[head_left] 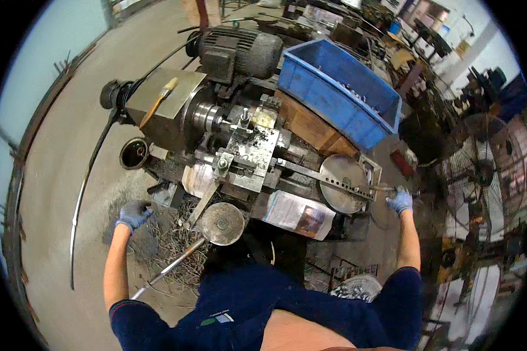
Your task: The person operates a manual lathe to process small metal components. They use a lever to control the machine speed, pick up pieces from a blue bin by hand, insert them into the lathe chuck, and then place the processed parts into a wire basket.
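Grey metal makes up the small lathe (263,146) at the centre of the head view, its carriage strewn with dark chips. The headstock box (180,88) is at its left, with a wooden-handled brush (158,104) lying on top. A bright cylindrical spindle (206,117) projects from this box toward the tool post (244,119). An electric motor (240,54) with a finned housing sits at the far side.

The right hand (399,202), in a blue-grey glove, is at the lever rod (382,188), right of the lathe. Its fingers bend over the rod and touch it; whether they are clamped fully round it cannot be told. A perforated flat bar (307,170) runs from the carriage toward this rod, crossing above a round metal plate (345,169).

The left hand (134,215), in a darker soiled glove, is at the near left, above the edge of a heap of metal shavings (175,243). Its fingers are loosely bent, with thumb and fingers slightly apart. Right of it is a grey metal disc (221,224).

A printed sheet (293,212) lies at the near side of the lathe. A blue plastic crate (328,102) stands at the far right, above brown cardboard (313,126). An open round container (134,153) is left of the lathe.
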